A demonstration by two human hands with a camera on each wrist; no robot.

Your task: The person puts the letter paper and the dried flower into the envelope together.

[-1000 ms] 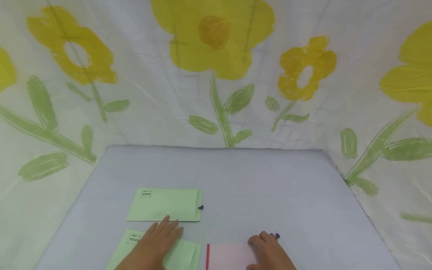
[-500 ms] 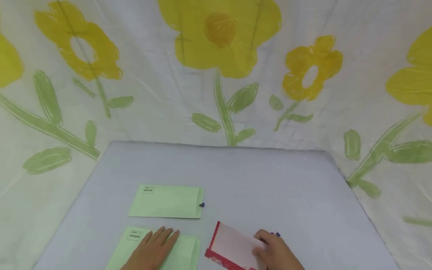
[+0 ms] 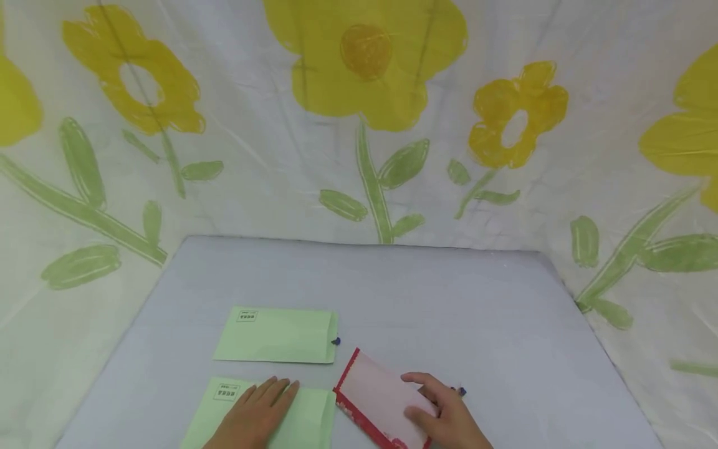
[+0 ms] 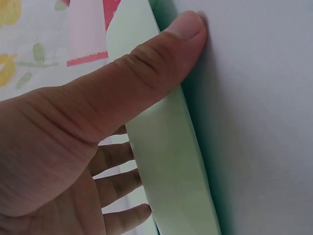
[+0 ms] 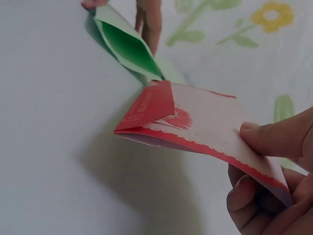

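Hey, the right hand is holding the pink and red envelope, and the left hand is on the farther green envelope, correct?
Not quite: the left hand is on the nearer green envelope, as the head view shows. The right hand is holding the pink and red envelope.

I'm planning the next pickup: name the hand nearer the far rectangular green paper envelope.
Left: left hand just this side of the envelope; right hand farther off, to its right.

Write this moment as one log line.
left fingers: touching nearer green envelope; right fingers: pinching pink envelope; farther green envelope: on table
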